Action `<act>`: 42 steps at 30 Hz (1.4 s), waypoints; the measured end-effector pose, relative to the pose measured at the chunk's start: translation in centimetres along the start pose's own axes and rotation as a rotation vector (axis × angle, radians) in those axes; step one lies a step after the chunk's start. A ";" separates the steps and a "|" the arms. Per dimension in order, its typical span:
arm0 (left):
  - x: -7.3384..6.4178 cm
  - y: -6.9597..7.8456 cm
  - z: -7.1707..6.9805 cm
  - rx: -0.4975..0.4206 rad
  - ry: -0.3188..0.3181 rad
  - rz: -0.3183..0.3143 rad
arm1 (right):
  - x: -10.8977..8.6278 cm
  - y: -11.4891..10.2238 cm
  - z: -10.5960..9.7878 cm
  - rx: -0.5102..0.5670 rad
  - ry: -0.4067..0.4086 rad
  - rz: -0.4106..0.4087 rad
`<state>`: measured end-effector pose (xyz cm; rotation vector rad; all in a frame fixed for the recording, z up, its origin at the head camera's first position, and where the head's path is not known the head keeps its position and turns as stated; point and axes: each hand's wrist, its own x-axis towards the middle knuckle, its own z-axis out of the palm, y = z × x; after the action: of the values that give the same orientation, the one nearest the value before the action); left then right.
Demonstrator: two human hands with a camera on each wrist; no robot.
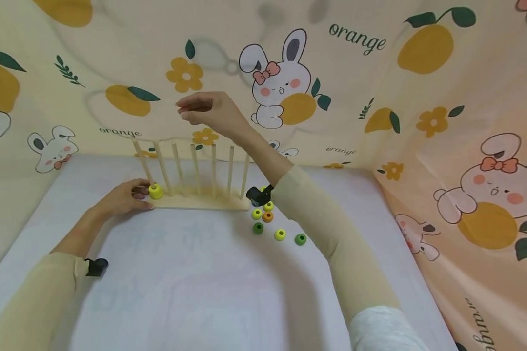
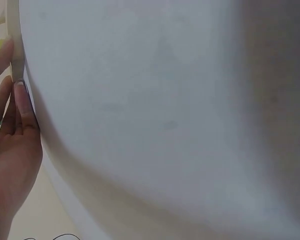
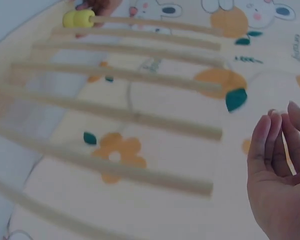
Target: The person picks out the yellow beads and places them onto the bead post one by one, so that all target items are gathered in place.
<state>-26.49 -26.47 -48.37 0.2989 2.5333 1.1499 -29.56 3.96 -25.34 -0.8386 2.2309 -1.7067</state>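
"Where is the left hand [image 1: 125,197]?"

"At the left end of the wooden rack [image 1: 202,203], thumb and fingers gripping its base, next to the yellow beads [image 1: 155,192] threaded on the leftmost post."

"And the right hand [image 1: 212,113]?"

"Raised above the rack's post tops, pinching nothing; its fingers curve loosely, the thumb apart from them."

"Other beads?"

"Loose beads [image 1: 268,218] in yellow, orange and green lie right of the rack, on the table [image 1: 180,297]."
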 end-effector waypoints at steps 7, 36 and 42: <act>0.2 0.2 -0.4 0.002 0.009 -0.009 | -1.2 1.0 -2.6 -0.012 0.062 -0.006; -0.2 0.2 0.0 -0.026 -0.006 -0.023 | -8.8 6.9 -9.2 -0.145 0.205 0.093; -0.2 0.1 0.1 -0.037 -0.007 -0.027 | -10.3 8.2 -10.0 -0.156 0.219 0.091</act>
<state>-26.27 -26.38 -48.35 0.2585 2.4995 1.1824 -28.59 19.22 -31.72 -0.5949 2.5303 -1.6717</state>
